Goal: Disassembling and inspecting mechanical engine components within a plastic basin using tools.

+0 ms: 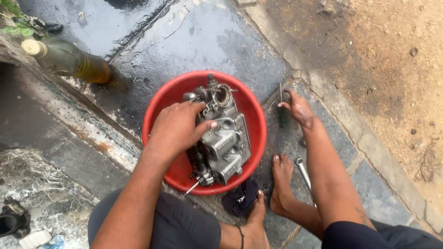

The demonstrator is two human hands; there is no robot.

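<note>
A grey metal carburettor [226, 143] lies in a red plastic basin [256, 120] on the wet dark pavement. My left hand [177, 127] grips the carburettor's left side, thumb across its top. My right hand [299, 108] reaches to the right of the basin and its fingers rest on a screwdriver [281, 108] with a dark green handle lying on the ground. My bare feet [280, 184] are planted just below the basin.
A bottle of yellowish liquid [69, 60] lies at upper left by a concrete ledge. A metal spanner [304, 173] lies beside my right foot. A dark cloth [240, 198] sits under the basin's near edge. Bare dirt spreads at the right.
</note>
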